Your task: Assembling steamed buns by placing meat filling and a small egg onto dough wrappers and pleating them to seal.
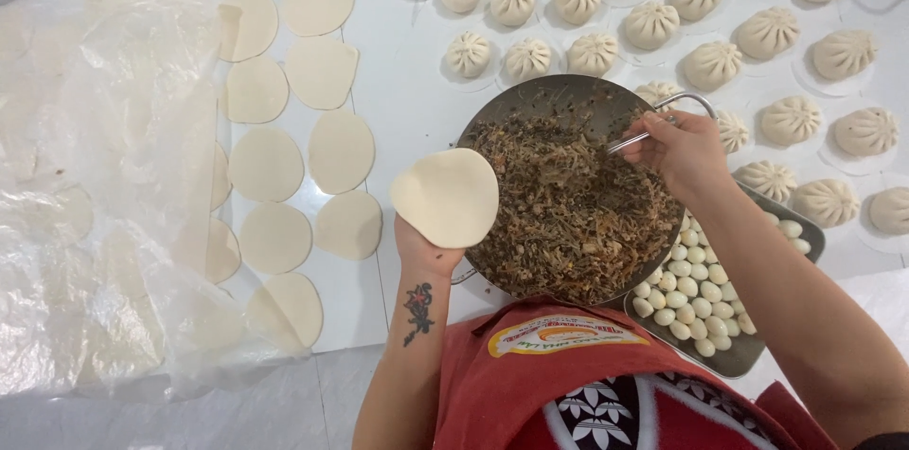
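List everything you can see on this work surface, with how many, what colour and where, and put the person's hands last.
dough wrapper: one, pale cream, flat on the left palm.
spoon: one, metal, handle in the right hand, tip in the filling.
filling: one heap, dark brown, shredded, inside the pan.
pan: one, grey metal, centre.
loose dough rounds: about twenty, cream, left of the pan, some under the plastic.
plastic sheet: one, clear, far left.
pleated buns: more than twenty, off-white, in rows top and right.
small peeled eggs: many, white, in the tray.
tray: one, metal, lower right.
left hand: palm up under the wrapper.
right hand: closed grip on the spoon.
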